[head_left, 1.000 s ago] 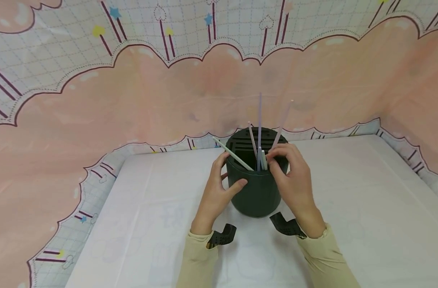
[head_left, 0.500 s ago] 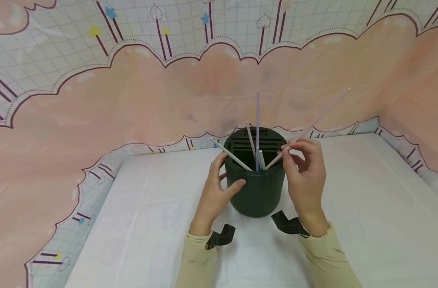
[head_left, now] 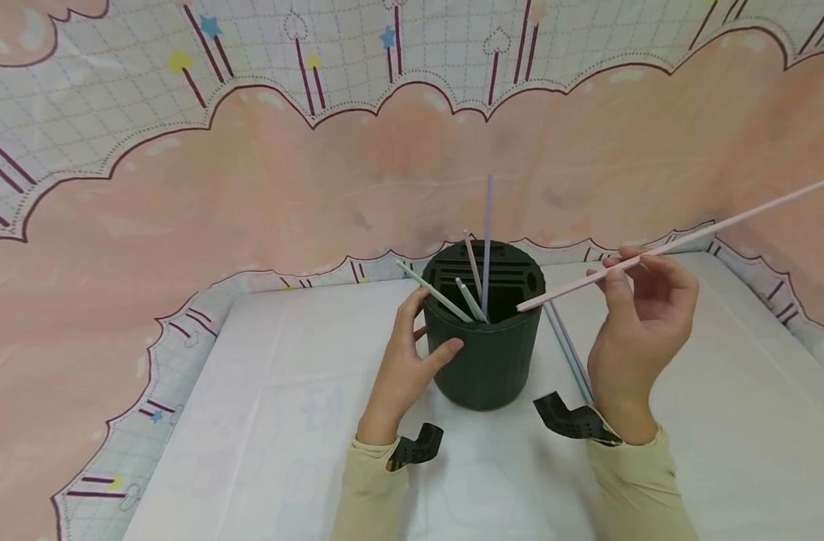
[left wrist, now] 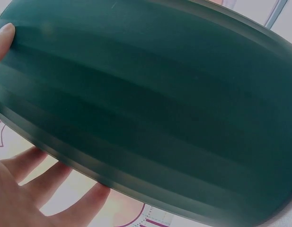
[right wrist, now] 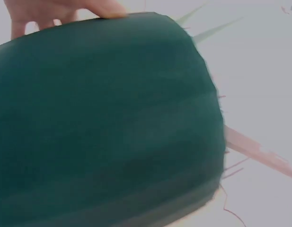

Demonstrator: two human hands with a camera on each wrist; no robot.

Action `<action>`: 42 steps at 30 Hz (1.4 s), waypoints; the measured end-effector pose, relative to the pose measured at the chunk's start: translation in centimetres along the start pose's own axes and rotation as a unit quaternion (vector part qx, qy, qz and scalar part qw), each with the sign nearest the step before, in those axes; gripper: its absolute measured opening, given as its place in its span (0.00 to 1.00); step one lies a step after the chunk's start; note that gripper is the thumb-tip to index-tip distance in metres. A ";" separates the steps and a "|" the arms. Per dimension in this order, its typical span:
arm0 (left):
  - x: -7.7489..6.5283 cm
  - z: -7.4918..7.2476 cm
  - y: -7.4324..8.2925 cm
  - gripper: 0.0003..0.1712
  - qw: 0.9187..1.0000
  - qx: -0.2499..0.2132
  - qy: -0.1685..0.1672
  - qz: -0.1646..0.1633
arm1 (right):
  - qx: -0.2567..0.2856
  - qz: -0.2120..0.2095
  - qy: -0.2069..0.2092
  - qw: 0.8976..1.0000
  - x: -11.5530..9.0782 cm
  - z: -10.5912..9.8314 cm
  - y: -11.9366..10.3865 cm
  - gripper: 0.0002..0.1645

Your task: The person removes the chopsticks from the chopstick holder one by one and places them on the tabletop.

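Observation:
In the head view a dark green chopstick holder (head_left: 483, 368) with a slotted top stands on the white table. My left hand (head_left: 405, 368) grips its left side, thumb across the front; the left wrist view shows fingers (left wrist: 51, 182) along the wall. Up on the right, my right hand (head_left: 645, 323) pinches a long pink chopstick (head_left: 737, 216), its thick end over the holder's right rim. Leaning inside the holder are a tall purple chopstick (head_left: 487, 233), a shorter pink one (head_left: 473, 259) and mint-coloured ones (head_left: 434, 291).
Bluish sticks (head_left: 566, 349) lie on the table (head_left: 290, 391) just right of the holder, partly behind my right wrist. A peach cloth (head_left: 304, 195) with printed drips and candles hangs behind the table. A black strap mount (head_left: 419, 445) sits on each wrist.
My right hand has moved right, away from the rim, tilting the pink chopstick from steep to nearly flat. A mint stick inside now leans left. My left hand keeps its grip.

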State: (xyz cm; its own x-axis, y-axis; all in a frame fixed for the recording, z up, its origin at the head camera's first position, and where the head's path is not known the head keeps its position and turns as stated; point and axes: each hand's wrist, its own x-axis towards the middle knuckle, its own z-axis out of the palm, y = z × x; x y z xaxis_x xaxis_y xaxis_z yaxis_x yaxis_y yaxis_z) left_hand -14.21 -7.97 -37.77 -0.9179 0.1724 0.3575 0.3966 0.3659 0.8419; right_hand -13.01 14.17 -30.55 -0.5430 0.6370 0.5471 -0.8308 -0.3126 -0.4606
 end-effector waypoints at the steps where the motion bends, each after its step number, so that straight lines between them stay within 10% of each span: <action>1: 0.0 0.0 0.0 0.42 1.000 0.000 0.000 0.000 | 0.010 -0.001 0.008 1.000 0.2 -0.1 -0.1 0.16; 9: 0.0 0.2 -0.2 0.42 1.000 -0.007 -0.004 -0.005 | 0.024 0.005 0.021 0.999 1.0 -0.9 -0.7 0.16; 19: -0.2 0.1 -0.1 0.43 1.000 -0.006 -0.001 -0.006 | -0.111 0.044 -0.041 0.992 1.4 -2.7 0.2 0.17; 26: -0.2 0.1 -0.1 0.43 1.000 -0.008 -0.001 -0.009 | -0.370 0.039 -0.128 0.919 1.5 -3.6 0.5 0.16; 42: -0.1 0.1 -0.1 0.43 1.000 -0.009 0.001 -0.008 | -0.534 0.083 -0.193 0.819 2.6 -7.2 2.9 0.13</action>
State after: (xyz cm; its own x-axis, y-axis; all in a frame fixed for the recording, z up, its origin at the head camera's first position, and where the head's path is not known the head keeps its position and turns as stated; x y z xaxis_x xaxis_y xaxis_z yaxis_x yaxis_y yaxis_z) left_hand -14.14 -7.95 -37.88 -0.9243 0.1648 0.3442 0.3811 0.3513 0.8552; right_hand -15.96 20.01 -35.52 -0.8079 0.3130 0.4993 -0.2718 0.5539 -0.7870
